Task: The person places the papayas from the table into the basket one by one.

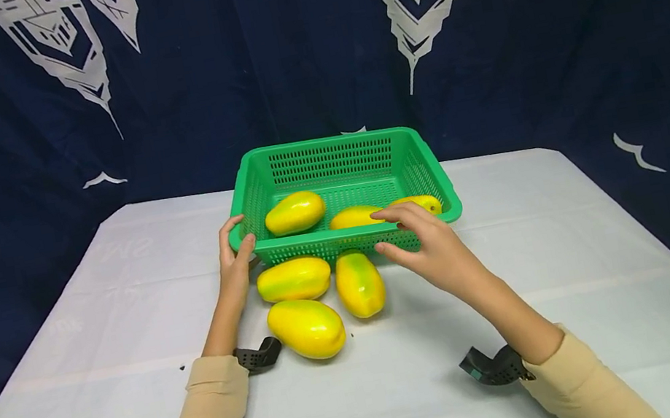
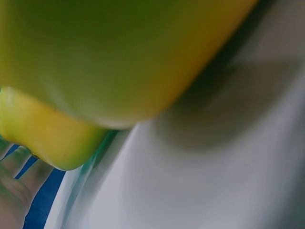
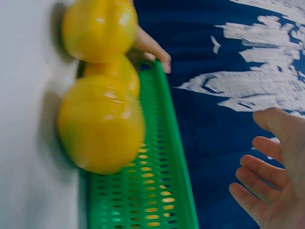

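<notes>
White worktop (image 1: 102, 366), and on it the basket (image 1: 307, 239): left grip (image 1: 236, 253) pinching its near-left corner, right grip (image 1: 426, 247) loosely spread, empty, by its near side! Three fruits (image 1: 296, 213) inside, one right of the left grip, two beyond the right grip; three more outside, between the grips. Mid-loading, I'd judge; next calls for the right grip closing round the nearest fruit (image 1: 360, 286).

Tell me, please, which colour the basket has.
Green; the basket shows best in the head view.
</notes>
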Tool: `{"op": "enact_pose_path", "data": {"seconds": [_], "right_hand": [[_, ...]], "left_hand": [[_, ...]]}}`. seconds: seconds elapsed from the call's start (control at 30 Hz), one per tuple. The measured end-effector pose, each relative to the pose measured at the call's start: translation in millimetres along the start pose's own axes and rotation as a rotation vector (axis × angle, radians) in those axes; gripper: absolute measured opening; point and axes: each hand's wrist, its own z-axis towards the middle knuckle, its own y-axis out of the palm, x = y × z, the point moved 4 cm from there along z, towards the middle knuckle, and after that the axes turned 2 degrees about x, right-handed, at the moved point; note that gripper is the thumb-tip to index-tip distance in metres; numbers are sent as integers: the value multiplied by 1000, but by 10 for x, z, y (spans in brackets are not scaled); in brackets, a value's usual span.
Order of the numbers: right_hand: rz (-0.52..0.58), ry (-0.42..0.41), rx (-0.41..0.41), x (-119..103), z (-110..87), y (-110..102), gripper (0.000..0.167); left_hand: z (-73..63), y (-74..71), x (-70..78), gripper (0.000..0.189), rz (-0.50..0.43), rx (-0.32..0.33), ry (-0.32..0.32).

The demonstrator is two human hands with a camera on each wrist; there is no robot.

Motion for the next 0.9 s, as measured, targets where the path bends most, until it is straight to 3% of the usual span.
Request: {"op": "enact_pose_path", "data": {"seconds": [0.17,0.43,0.63,0.9], "right_hand": [[-23,-19,-29,11,-73,133,42],[1,-54,-1,53,-151,268,40],[-46,-72,-2,69,-173,356,42],[-104,23,-145,177,-204,595,59]], "left_hand": [[-39,26,74,48,3,-8,4],[-41,29,78,48,10,-6,5],[28,-12,-75,47,9,-2,-4],[54,-28,-136,46,8,2,-7]]}}
